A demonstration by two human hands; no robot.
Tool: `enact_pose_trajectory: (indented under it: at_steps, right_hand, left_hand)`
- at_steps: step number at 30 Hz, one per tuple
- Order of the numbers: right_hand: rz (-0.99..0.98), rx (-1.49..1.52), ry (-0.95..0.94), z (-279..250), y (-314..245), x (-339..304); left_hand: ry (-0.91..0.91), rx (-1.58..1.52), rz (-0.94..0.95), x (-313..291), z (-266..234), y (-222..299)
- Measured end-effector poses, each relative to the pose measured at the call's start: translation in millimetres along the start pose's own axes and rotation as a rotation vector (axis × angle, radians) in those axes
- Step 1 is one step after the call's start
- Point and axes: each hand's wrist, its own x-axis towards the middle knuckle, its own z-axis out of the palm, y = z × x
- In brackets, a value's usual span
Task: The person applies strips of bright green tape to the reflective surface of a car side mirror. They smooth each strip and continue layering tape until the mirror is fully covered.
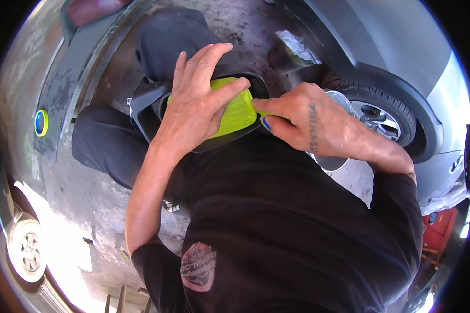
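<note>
A dark car side mirror (255, 79) rests in my lap, its face covered with yellow-green masking tape (236, 116). My left hand (196, 107) lies over this taped face with its fingers spread, the thumb and fingertips reaching across it. At the right edge of the mirror my right hand (305, 120) is closed, index finger and thumb pinching a piece of the yellow-green tape. A small blue part shows beside that thumb; the rest of what the hand holds is hidden.
Another tape roll (41, 123), yellow-green and blue, lies on a dark panel (62, 99) at the left. Behind my right hand stands a metal bucket (331, 163). A dark container with crumpled paper (296, 49) is farther off. The grey car's wheel (376, 112) is at the right.
</note>
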Motion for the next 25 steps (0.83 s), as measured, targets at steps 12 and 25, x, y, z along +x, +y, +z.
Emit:
enact_pose_trajectory:
  at_steps: [12, 25]
  right_hand:
    - [0.015, 0.054, -0.027, 0, 6, 4]
    - [0.412, 0.636, -0.575, 1, 7, 26]
  left_hand:
    - [-0.089, 0.064, 0.134, 3, -1, 2]
    - [-0.07, 0.051, 0.125, -2, -1, -13]
